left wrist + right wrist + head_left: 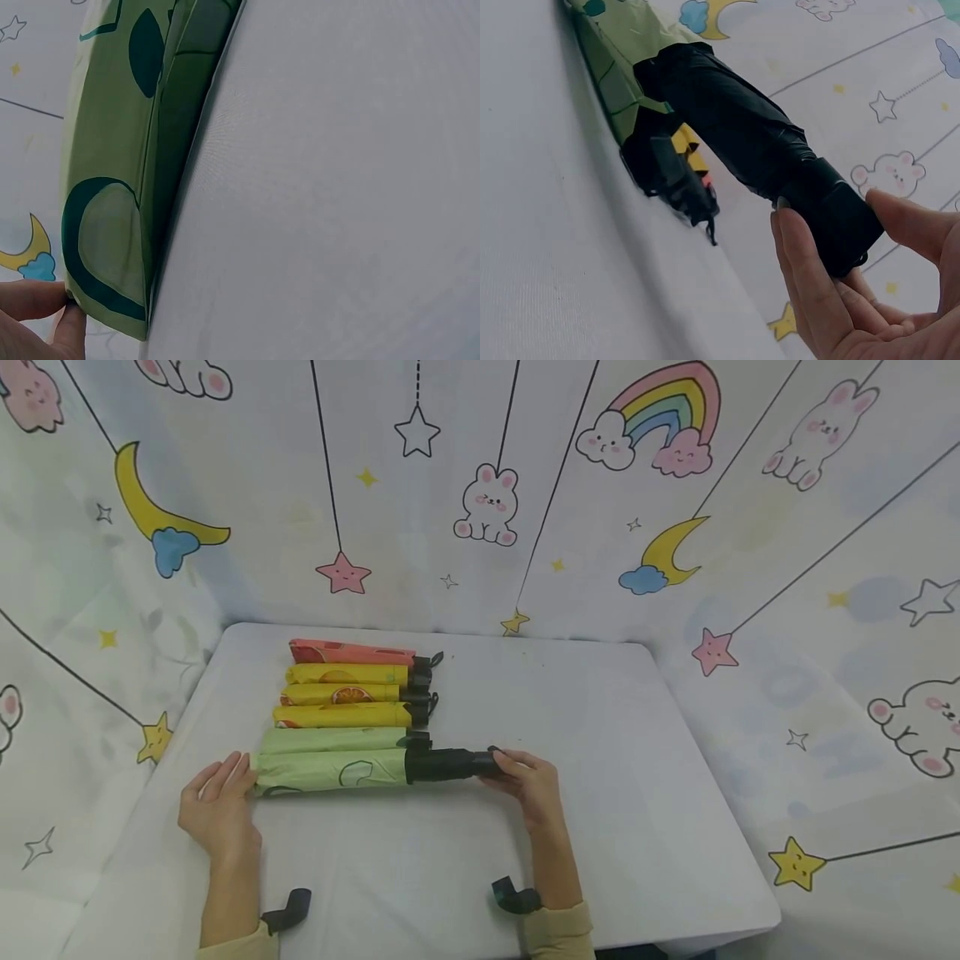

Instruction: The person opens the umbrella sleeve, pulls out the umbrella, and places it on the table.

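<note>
A folded umbrella in a light green fruit-print sleeve (330, 772) lies level between my hands, its black cloth and handle (450, 764) sticking out of the sleeve's right end. My left hand (221, 797) pinches the sleeve's closed left end between thumb and finger, as the left wrist view confirms at the sleeve's corner (112, 307). Around the black handle (829, 214) curl the thumb and fingers of my right hand (885, 292). Just beyond it lies a second green umbrella (333, 741), partly overlapped by the held one in the head view.
Farther back, several sleeved umbrellas lie in a row: yellow ones (341, 716) and a red one (352, 652), all handles pointing right. They rest on a white-covered table (570, 710). A cartoon-printed curtain (285, 485) encloses its back and sides.
</note>
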`<state>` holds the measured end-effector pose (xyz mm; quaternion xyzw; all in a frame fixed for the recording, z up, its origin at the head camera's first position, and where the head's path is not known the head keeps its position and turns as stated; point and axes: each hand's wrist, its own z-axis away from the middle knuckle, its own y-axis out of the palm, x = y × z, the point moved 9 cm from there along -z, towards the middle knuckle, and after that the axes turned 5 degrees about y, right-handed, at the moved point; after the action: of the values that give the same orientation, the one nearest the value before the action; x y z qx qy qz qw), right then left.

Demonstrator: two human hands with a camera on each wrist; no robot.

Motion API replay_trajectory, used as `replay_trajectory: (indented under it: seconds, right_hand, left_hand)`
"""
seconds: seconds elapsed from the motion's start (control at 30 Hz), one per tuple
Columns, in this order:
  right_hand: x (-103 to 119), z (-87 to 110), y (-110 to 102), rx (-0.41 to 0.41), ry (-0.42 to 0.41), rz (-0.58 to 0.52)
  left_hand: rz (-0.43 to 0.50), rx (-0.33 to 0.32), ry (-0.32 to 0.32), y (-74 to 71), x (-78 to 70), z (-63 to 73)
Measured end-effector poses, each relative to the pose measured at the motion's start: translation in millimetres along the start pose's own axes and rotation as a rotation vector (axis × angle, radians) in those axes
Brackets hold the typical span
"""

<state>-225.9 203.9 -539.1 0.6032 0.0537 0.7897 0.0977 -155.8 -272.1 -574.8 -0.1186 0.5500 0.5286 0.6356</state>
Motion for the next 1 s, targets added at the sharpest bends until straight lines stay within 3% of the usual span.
replay_trajectory:
  seconds: [1.0]
  right_hand:
    - [4,5.9,-23,-0.043,-0.022,0.005]
  left_hand:
    - [0.017,0.013,0.012,1.0,1.8,-2.1]
